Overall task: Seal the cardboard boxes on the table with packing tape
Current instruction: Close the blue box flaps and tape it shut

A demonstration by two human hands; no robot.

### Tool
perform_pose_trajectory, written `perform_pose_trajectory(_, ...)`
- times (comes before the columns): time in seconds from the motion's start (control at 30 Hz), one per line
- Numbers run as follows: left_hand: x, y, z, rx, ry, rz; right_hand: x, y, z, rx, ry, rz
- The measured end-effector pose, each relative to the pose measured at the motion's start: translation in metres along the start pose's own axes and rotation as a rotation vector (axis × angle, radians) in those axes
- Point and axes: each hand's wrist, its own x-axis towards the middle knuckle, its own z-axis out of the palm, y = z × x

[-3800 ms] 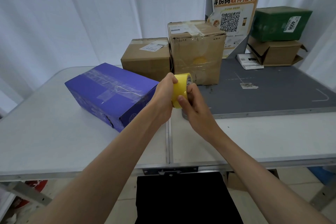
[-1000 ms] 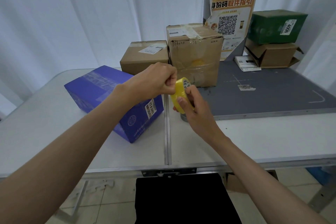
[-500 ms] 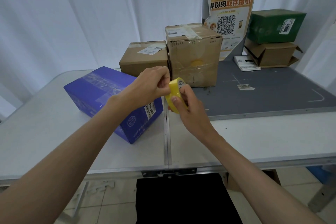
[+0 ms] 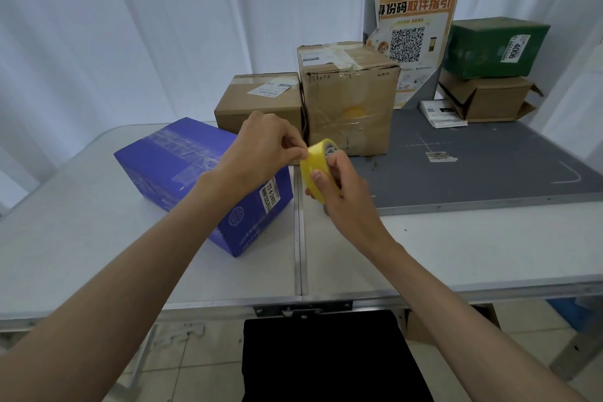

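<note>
Yellow tape roll: clamped in right hand grip; left hand grip pinches its edge. Blue box on surface.

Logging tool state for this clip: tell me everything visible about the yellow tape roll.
The tape roll is a glossy yellow ring, apparently plastic packing tape, with a printed inner core showing. It is held in the air above the white table, tilted. The right hand grips it from below; the left hand pinches at its upper edge. No pulled strip is visible.
</note>
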Motion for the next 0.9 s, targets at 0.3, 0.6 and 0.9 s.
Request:
perform_pose_trajectory(0.3,-0.002,0.01,0.006,0.023,-0.069,0.009,-0.002,0.001,0.0,-0.099,0.02,-0.022)
perform_pose_trajectory(0.6,-0.006,0.018,0.01,-0.194,-0.118,-0.066,0.008,-0.002,-0.007,0.066,0.016,0.175)
perform_pose_trajectory(0.9,0.005,0.006,0.005,-0.316,-0.048,-0.216,-0.007,0.005,-0.012,0.218,-0.173,0.124)
